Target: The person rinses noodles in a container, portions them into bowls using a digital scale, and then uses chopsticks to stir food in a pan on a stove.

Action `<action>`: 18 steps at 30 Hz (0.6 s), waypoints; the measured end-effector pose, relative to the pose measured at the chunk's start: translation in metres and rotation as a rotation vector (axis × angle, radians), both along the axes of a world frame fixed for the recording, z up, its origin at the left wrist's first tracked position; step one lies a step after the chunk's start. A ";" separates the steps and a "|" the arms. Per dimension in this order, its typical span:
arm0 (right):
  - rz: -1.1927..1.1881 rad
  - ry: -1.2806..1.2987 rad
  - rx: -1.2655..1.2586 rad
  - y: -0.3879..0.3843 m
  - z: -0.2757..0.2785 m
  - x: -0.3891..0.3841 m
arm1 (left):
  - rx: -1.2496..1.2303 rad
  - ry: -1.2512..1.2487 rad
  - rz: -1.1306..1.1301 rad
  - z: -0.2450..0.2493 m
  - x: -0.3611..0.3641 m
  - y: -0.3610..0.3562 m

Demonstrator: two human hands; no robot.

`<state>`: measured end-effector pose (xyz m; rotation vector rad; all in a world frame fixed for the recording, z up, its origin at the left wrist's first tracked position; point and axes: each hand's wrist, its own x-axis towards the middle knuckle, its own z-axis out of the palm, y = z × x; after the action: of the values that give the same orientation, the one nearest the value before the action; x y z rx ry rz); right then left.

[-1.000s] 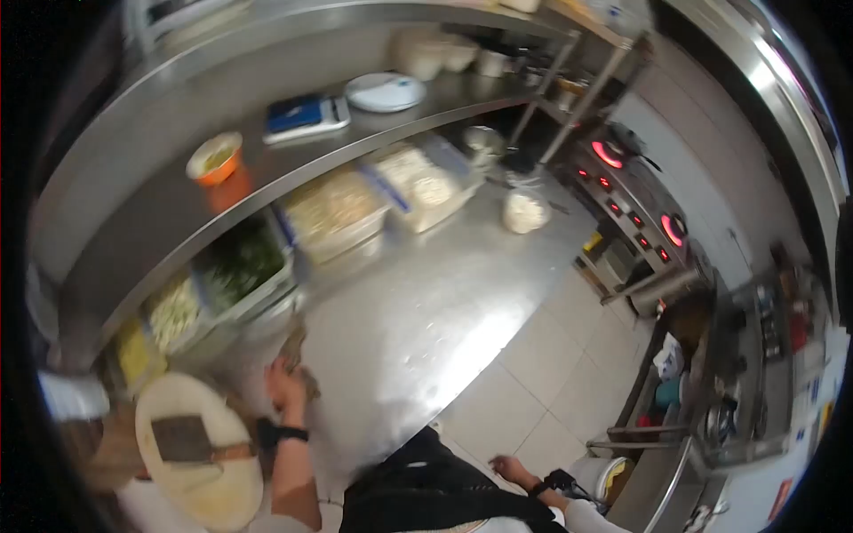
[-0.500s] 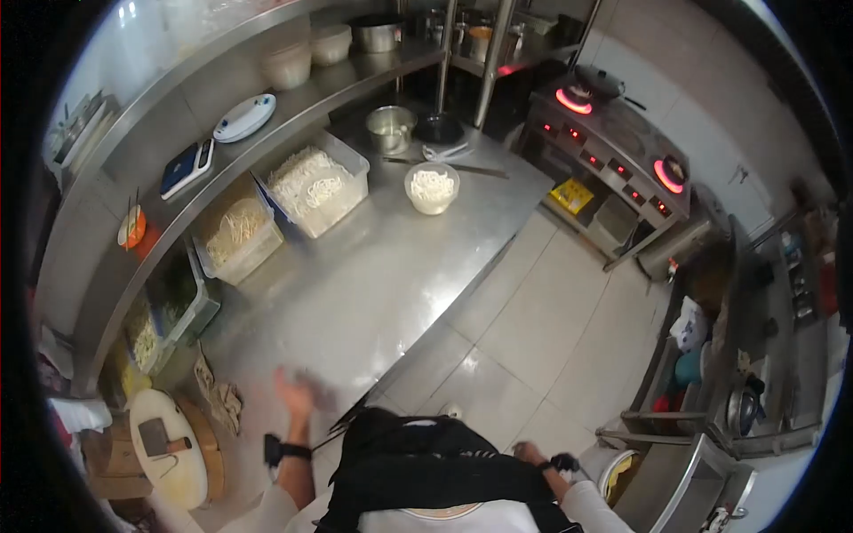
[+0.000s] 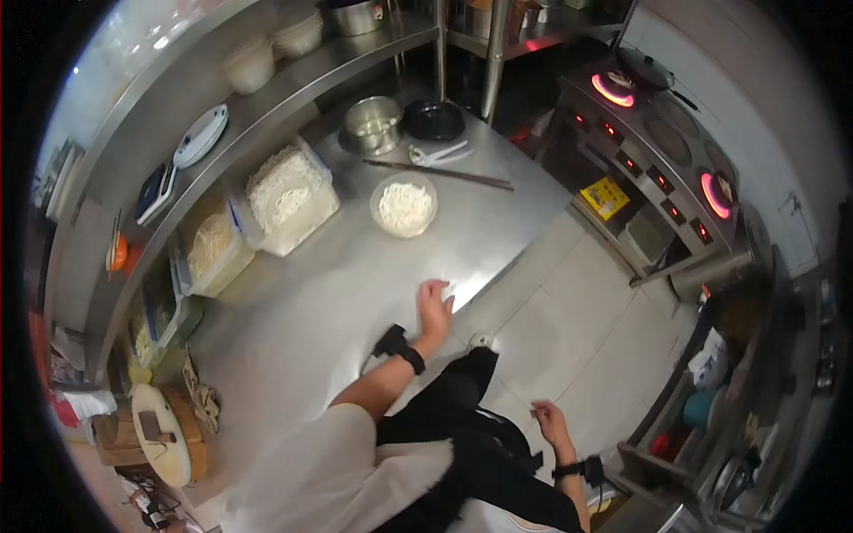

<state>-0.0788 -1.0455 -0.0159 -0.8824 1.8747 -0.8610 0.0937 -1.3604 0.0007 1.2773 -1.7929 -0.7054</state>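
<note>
My left hand (image 3: 434, 306) hangs over the front edge of the steel counter (image 3: 293, 355), fingers loosely curled and thumb apart, with nothing seen in it. Lower right, my right hand (image 3: 550, 421) is over the floor beside my body, its fingers half bent and holding nothing visible. Both wrists carry a dark strapped device. Beyond the left hand stands a clear tub of white noodles (image 3: 404, 205). Behind it lie a pair of long chopsticks (image 3: 440, 174), white-handled tongs (image 3: 434, 156), a steel pot (image 3: 373, 124) and a black lid (image 3: 434, 120).
Plastic bins of noodles (image 3: 330, 191) line the counter's back, under a shelf holding a scale (image 3: 156, 192) and a plate (image 3: 202, 136). A cooktop (image 3: 666, 133) with glowing burners stands far right. A cutting board (image 3: 160, 440) is lower left. Tiled floor (image 3: 551, 311) runs alongside.
My left hand has swung forward and right, from the near end of the counter to its front edge. My right hand has come forward. The view has shifted as my body moves ahead.
</note>
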 end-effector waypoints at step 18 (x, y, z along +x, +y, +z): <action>-0.362 -0.088 0.164 -0.010 -0.004 -0.172 | 0.010 -0.430 -0.417 -0.001 -0.222 -0.240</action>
<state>-0.2506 -1.0558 -0.0202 -0.4037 2.0261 -0.9275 -0.1285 -1.6006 -0.0005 1.1288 -2.4538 -0.6973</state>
